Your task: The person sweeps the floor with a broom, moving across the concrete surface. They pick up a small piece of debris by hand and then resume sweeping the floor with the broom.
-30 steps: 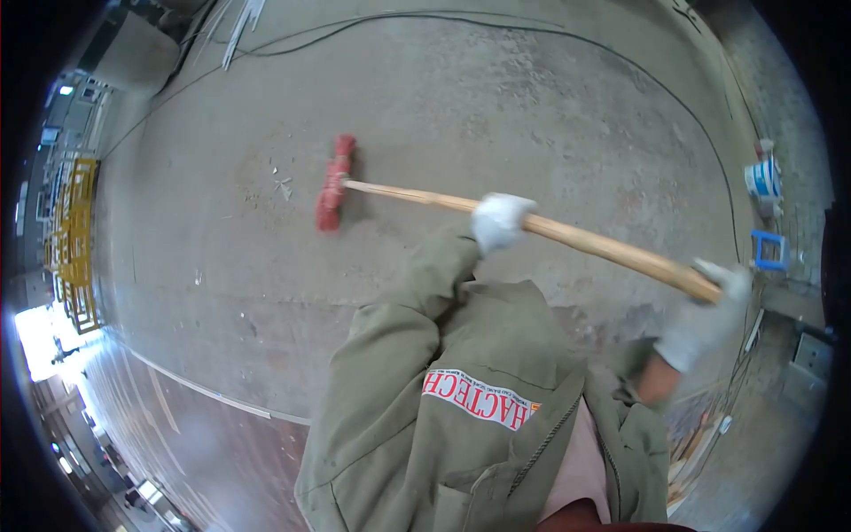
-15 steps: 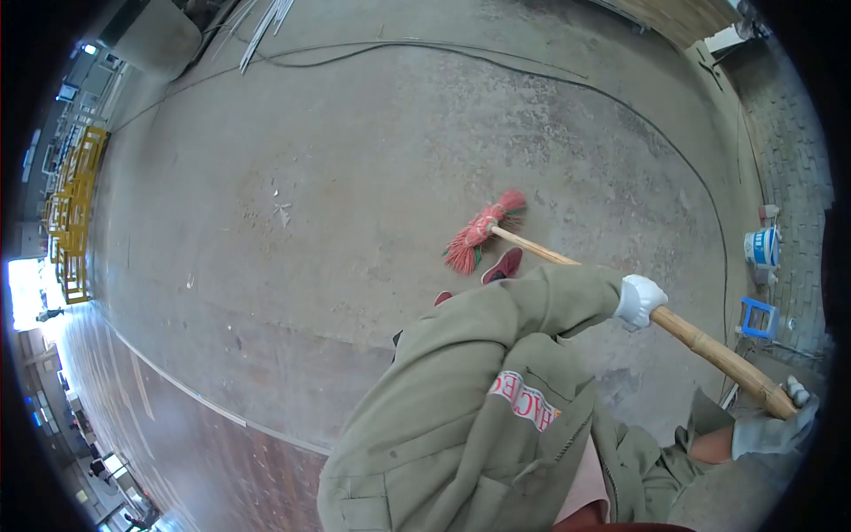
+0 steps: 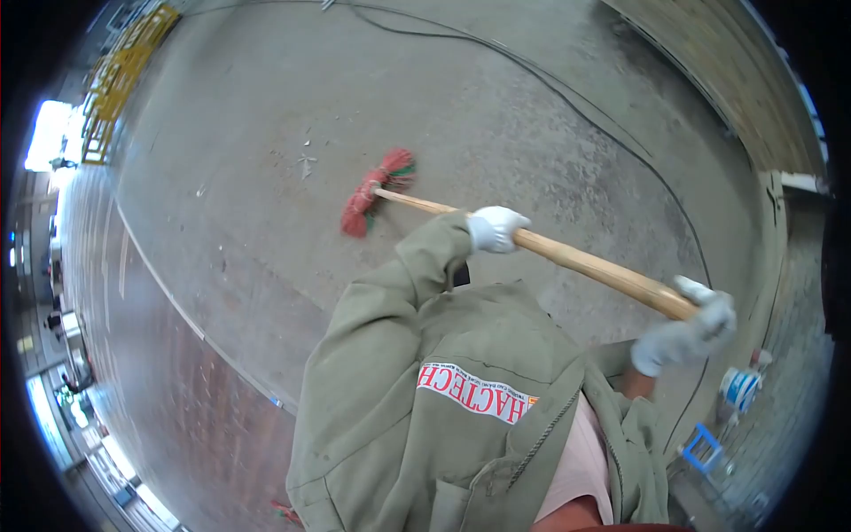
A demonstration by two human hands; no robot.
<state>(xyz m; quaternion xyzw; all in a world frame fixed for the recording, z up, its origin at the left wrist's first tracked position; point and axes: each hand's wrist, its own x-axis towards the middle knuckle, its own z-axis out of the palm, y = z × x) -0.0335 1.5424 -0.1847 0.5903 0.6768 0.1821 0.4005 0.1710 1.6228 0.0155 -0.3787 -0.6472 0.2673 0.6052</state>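
A broom [image 3: 356,211] with red and some green bristles touches or nearly touches the grey floor, just right of small pale debris [image 3: 307,166]. Its long wooden handle [image 3: 603,270] slants down to the right across the front of my body. My left hand [image 3: 498,230], in a white glove, is wrapped round the middle of the handle. At the handle's thick end my right hand [image 3: 690,330], in a greyish glove, is closed on it, slightly blurred, with its upper fingers partly lifted.
A dark cable [image 3: 567,99] curves over the floor beyond the broom. Yellow metal frames [image 3: 120,80] stand far left. At the lower right are a blue-and-white bucket [image 3: 739,388] and a blue stool [image 3: 702,448]. A wooden panel [image 3: 718,66] lines the upper right.
The view has turned. The broom head has moved left over the floor, closer to the debris. Both hands have travelled left and up in view, still on the handle.
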